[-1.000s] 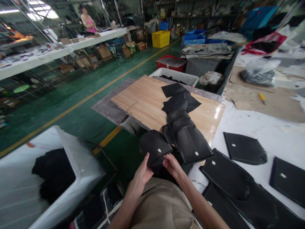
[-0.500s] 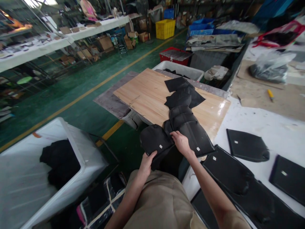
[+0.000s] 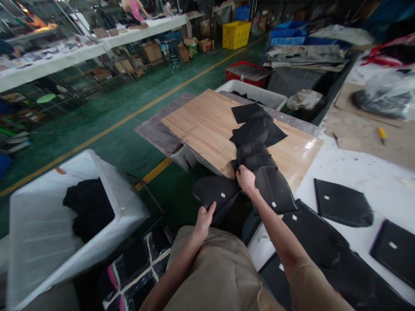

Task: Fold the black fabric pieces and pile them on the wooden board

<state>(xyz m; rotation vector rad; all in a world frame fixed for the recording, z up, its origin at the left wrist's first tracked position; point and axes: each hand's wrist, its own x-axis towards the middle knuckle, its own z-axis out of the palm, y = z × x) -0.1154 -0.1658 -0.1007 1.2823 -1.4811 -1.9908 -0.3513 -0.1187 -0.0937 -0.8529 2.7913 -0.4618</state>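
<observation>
A black leather-like panel [image 3: 215,190] with a small white tag hangs between my hands, its near side bent down. My left hand [image 3: 203,222] is closed on its lower edge, thumb on top. My right hand [image 3: 246,179] is closed at its right end, fingers curled over black material; the fingertips are partly hidden. Just right of that hand, several similar black panels [image 3: 274,188] lie overlapped on a wooden board [image 3: 201,125]. Thinner black pieces [image 3: 249,131] lie farther up the board.
More tagged black panels [image 3: 342,203] lie on the white table [image 3: 308,162] to my right. A white bin [image 3: 61,250] with black material stands at left. A yellow crate [image 3: 236,35] and a red bin [image 3: 248,73] stand farther off. A yellow cutter-like tool [image 3: 382,135] lies on cardboard.
My right hand has slid up along the panel's right side, toward the board. The panel has tilted and looks narrower, its near side folded lower. The view has shifted slightly left.
</observation>
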